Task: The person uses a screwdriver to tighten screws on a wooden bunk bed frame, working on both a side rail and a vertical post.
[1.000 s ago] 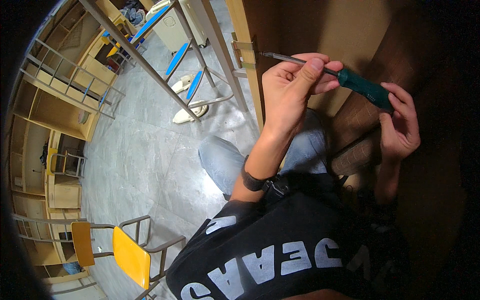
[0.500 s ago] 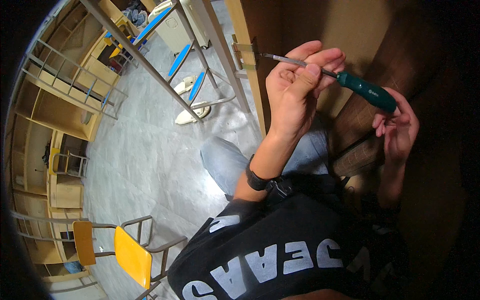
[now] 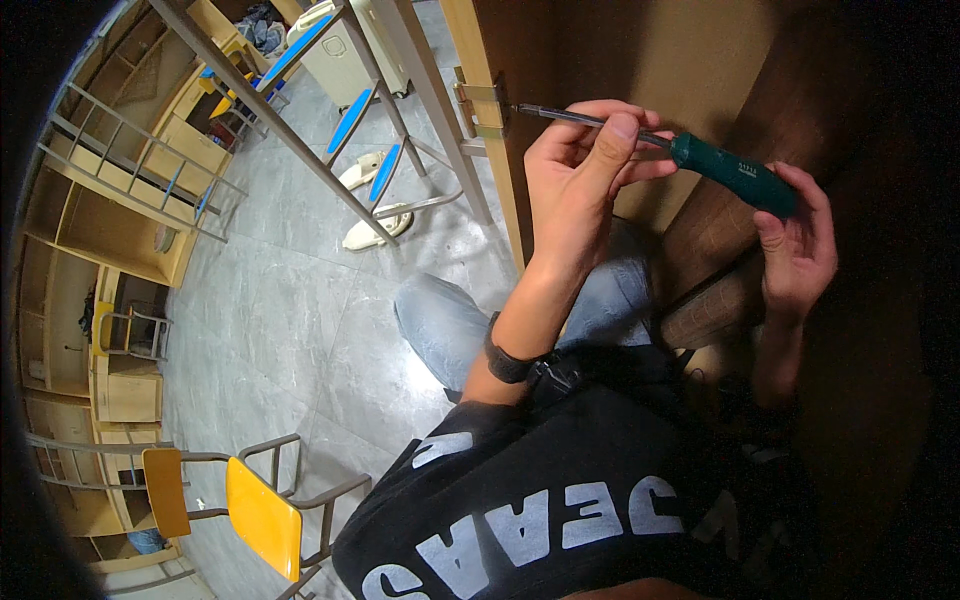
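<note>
A screwdriver [image 3: 735, 178] with a dark green handle and a metal shaft lies slantwise across the upper middle of the view. Its shaft is pinched between the thumb and fingers of my left hand [image 3: 572, 195]. At the butt of the handle, the thumb and fingers of my right hand [image 3: 802, 245] close round it. The tip points left to a metal latch plate [image 3: 485, 110] on the edge of a wooden panel [image 3: 482, 45]. A small dark bit, perhaps a screw, shows between tip and plate; whether they touch, I cannot tell.
Left of the panel stands a metal ladder with blue treads [image 3: 347, 122]. White shoes [image 3: 378, 228] lie at its foot, and a pale suitcase [image 3: 345, 60] stands behind. A yellow chair [image 3: 262, 515] is at lower left; wooden desks and shelves [image 3: 125, 230] line the far left.
The screwdriver's handle has turned a little about its length. My right fingers have shifted round its butt, and my left fingers have curled in closer to the shaft.
</note>
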A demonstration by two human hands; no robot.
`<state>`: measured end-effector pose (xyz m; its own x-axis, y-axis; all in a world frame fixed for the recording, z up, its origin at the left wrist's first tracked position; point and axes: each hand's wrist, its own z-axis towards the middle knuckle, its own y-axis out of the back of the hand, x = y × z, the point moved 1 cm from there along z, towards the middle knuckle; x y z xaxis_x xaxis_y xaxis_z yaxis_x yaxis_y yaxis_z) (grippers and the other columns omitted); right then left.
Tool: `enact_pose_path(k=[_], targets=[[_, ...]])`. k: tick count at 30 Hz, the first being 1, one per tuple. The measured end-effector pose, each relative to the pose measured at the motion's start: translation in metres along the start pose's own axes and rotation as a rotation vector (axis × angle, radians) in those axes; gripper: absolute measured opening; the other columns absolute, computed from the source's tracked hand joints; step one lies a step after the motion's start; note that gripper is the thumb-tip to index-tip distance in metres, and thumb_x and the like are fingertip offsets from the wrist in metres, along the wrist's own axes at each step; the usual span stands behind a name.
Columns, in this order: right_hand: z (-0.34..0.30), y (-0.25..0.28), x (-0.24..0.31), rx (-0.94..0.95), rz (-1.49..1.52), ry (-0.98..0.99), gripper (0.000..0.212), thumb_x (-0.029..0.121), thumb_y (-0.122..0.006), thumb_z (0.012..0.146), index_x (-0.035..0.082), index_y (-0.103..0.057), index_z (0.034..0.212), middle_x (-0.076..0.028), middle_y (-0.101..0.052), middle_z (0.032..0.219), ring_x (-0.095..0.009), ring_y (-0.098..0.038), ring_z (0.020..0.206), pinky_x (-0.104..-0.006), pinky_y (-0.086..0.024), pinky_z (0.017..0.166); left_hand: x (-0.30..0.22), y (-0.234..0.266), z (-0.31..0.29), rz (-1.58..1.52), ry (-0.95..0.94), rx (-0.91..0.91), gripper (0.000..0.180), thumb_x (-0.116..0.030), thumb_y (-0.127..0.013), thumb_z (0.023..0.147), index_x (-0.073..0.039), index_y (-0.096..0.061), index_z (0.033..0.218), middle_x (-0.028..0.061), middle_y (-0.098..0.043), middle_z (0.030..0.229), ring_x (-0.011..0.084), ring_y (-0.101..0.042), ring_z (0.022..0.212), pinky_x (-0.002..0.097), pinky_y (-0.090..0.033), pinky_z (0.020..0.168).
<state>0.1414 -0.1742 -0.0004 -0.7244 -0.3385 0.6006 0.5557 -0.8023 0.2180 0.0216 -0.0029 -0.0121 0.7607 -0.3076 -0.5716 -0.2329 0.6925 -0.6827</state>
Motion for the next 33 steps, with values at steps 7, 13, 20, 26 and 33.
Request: enact_pose_path(k=[7, 13, 20, 26, 33], targets=[[0.001, -0.003, 0.005, 0.027, 0.026, 0.0, 0.049, -0.003, -0.06, 0.084, -0.002, -0.044, 0.129, -0.015, -0.051, 0.121, -0.021, -0.052, 0.11, -0.0323, -0.042, 0.097, -0.003, -0.001, 0.001, 0.035, -0.001, -0.144, 0.023, -0.013, -0.062, 0.087, 0.006, -0.058, 0.1, 0.0196, -0.064, 0.089, 0.0274, -0.067, 0.074, 0.0356, -0.059, 0.066], [-0.002, -0.005, -0.002, 0.028, 0.067, -0.05, 0.05, -0.005, -0.058, 0.083, -0.001, -0.042, 0.131, -0.016, -0.049, 0.123, -0.02, -0.052, 0.11, -0.0314, -0.045, 0.093, -0.008, -0.004, 0.0, -0.013, 0.01, -0.157, 0.028, -0.007, -0.062, 0.086, 0.007, -0.053, 0.109, 0.0219, -0.064, 0.093, 0.0323, -0.067, 0.084, 0.0374, -0.06, 0.071], [-0.002, 0.002, 0.003, 0.073, 0.144, -0.141, 0.052, 0.024, -0.058, 0.089, -0.002, -0.041, 0.131, -0.016, -0.059, 0.105, -0.015, -0.059, 0.081, -0.0245, -0.048, 0.072, -0.012, -0.008, -0.003, -0.135, -0.02, -0.085, 0.039, 0.0, -0.061, 0.084, 0.006, -0.044, 0.119, 0.024, -0.06, 0.108, 0.0355, -0.063, 0.097, 0.0395, -0.058, 0.077], [0.003, 0.0, 0.003, 0.02, 0.297, -0.22, 0.049, 0.034, -0.054, 0.092, -0.001, -0.048, 0.126, -0.013, -0.062, 0.088, -0.01, -0.055, 0.064, -0.0194, -0.043, 0.058, -0.009, -0.006, -0.002, -0.178, -0.021, -0.056, 0.037, 0.002, -0.06, 0.084, 0.006, -0.045, 0.118, 0.0243, -0.058, 0.113, 0.0371, -0.059, 0.105, 0.0442, -0.055, 0.085], [0.008, -0.003, 0.004, -0.061, 0.109, -0.175, 0.04, 0.018, -0.058, 0.091, -0.002, -0.05, 0.125, -0.013, -0.061, 0.1, -0.013, -0.06, 0.075, -0.0222, -0.049, 0.067, -0.012, -0.006, 0.001, -0.159, 0.004, -0.05, 0.028, -0.009, -0.059, 0.087, 0.002, -0.052, 0.112, 0.0216, -0.057, 0.117, 0.0337, -0.057, 0.109, 0.042, -0.052, 0.09]])
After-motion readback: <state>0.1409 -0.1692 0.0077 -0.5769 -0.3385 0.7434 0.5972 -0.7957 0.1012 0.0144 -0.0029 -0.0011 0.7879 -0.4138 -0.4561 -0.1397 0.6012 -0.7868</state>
